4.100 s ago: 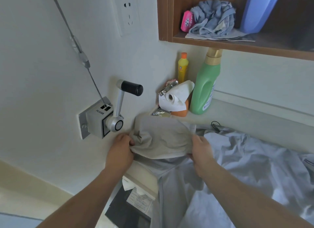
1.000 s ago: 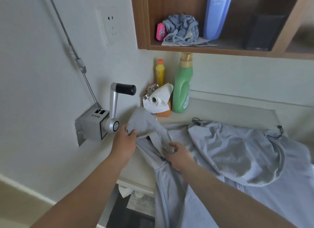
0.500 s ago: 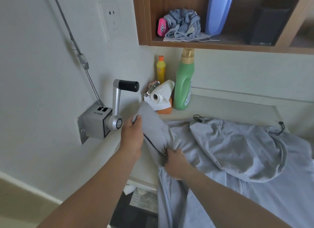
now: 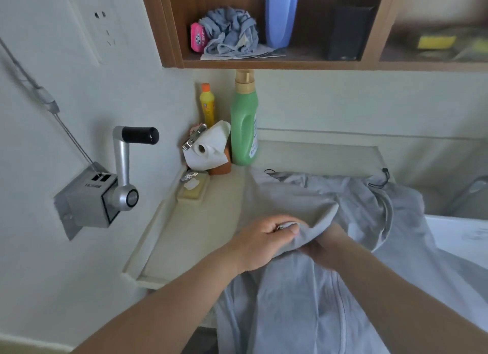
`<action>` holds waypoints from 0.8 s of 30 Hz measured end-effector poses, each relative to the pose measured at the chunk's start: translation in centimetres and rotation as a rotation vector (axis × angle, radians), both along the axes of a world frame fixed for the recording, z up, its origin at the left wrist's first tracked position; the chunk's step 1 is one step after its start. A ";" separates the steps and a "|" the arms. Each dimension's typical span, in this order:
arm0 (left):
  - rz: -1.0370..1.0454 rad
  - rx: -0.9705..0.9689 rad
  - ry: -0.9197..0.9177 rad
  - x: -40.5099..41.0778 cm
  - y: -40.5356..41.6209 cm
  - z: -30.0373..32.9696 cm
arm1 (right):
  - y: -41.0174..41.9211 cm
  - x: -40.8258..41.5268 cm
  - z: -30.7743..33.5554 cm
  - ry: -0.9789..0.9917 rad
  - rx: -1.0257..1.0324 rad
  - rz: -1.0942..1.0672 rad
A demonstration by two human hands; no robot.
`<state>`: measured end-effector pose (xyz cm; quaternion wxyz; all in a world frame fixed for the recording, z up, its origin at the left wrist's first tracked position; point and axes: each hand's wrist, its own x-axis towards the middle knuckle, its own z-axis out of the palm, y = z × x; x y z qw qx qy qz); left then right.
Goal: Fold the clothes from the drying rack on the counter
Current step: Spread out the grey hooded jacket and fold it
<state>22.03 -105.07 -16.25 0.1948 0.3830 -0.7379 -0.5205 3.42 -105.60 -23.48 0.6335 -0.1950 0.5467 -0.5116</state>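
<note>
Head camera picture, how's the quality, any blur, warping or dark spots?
Head view: wide-angle warping bends the shelf edge and wall lines; light is soft and even, without harsh glare; the shelf's right compartment is dim and hazy; the cable at upper left is smeared; the left hand and the grey garment it grips look fairly sharp.

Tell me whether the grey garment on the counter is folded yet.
Not yet: the grey garment lies rumpled and spread; left hand and right hand grip one bunched part.
</note>
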 end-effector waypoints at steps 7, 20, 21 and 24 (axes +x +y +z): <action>-0.424 -0.021 -0.421 -0.7 1.2 -2.5 | 2.1 -6.9 -1.1 -0.101 0.191 -0.018; -0.207 -0.403 -0.683 2.4 0.5 -8.4 | 0.7 -7.0 0.7 1.508 0.243 0.639; -0.121 -0.428 -0.764 3.2 0.5 -8.9 | 1.0 -6.5 0.7 1.582 0.249 0.623; 0.118 -0.391 -0.873 5.1 0.8 -9.6 | 1.0 -3.3 0.9 1.751 0.028 0.410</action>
